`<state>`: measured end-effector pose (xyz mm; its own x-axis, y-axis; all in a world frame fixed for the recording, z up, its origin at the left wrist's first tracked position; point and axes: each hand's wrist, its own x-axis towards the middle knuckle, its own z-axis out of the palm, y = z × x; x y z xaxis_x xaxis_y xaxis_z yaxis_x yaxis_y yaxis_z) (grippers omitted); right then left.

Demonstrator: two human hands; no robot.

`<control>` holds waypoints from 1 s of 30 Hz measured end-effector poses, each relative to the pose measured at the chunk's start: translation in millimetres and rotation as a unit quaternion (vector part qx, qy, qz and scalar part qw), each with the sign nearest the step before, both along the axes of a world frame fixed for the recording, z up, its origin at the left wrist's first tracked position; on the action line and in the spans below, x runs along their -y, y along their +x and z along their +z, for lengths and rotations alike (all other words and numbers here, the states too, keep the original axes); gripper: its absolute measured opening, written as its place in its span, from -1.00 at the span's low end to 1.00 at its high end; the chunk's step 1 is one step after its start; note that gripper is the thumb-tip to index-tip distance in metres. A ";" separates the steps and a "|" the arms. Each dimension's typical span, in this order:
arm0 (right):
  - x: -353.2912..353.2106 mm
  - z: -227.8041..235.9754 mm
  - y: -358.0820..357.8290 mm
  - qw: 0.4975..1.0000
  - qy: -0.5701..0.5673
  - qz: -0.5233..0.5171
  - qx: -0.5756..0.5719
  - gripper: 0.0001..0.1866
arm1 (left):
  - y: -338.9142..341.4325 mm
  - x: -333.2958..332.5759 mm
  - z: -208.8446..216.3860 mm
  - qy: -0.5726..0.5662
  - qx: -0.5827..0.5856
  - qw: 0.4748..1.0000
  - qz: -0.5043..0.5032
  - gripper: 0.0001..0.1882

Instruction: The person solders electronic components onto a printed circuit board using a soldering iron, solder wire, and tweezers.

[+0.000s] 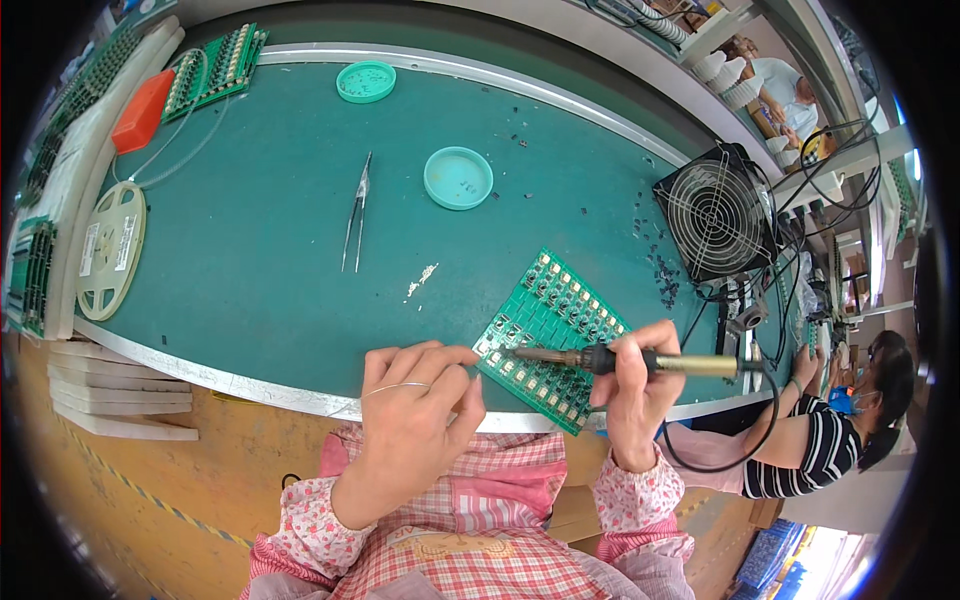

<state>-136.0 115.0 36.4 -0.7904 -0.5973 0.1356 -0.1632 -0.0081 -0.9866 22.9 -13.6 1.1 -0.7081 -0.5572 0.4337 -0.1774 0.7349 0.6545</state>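
Right hand [642, 385] holds a metal-tipped soldering iron [572, 357] over a component-studded board [548, 312].

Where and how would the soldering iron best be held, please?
Probably by its handle, from the right, as the right hand does: the soldering iron is slim, its metal tip pointing left over the circuit board, cord leaving the rear. The bare shaft may be hot.

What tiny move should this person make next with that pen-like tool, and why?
Probably ease the tip of the black-and-gold soldering iron onto the nearest spot on the flat green circuit board: the right hand aims it there, and the left hand has its fingertips close by. Whether the tip touches now is hard to tell.
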 end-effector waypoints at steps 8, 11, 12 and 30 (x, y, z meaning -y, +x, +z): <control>11.6 -13.1 -10.4 0.999 0.002 0.029 0.039 -0.83 | -4.0 0.9 -1.9 -0.002 0.016 1.000 0.013 -0.84; 13.6 -13.3 -10.0 0.998 -0.003 0.038 0.045 -0.83 | -5.0 0.7 -0.4 -0.006 0.018 1.000 0.018 -0.83; 13.8 -13.3 -9.8 0.998 -0.003 0.037 0.046 -0.83 | -5.2 0.8 0.1 -0.006 0.019 1.000 0.017 -0.83; 14.3 -17.5 -11.2 0.997 -0.013 0.060 0.043 -0.84 | -5.1 0.0 -2.0 -0.007 0.016 1.000 0.020 -0.85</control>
